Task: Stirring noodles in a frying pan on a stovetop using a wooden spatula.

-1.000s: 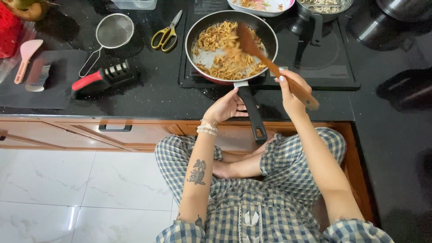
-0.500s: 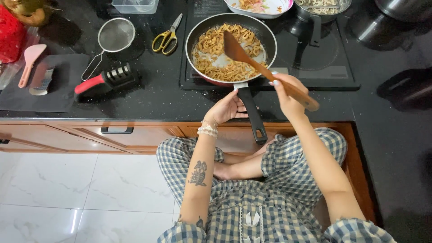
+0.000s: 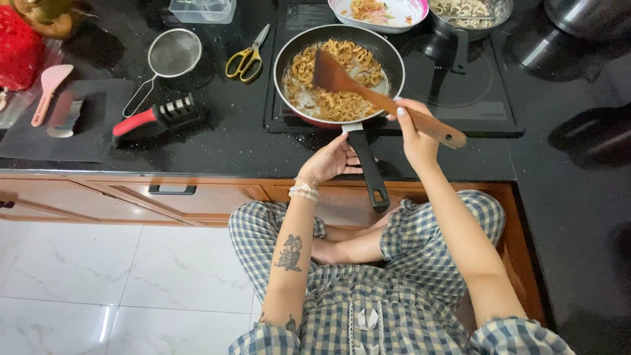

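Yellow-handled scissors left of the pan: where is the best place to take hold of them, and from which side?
Grip the scissors by the yellow loops, coming from the counter's front edge. The loops point toward the person, while the closed blades point away toward the back; the frying pan sits close on their right.

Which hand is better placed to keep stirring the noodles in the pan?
Right. The right hand grips the wooden spatula, whose blade sits over the noodles in the frying pan. The left hand is at the pan handle, apparently steadying it.
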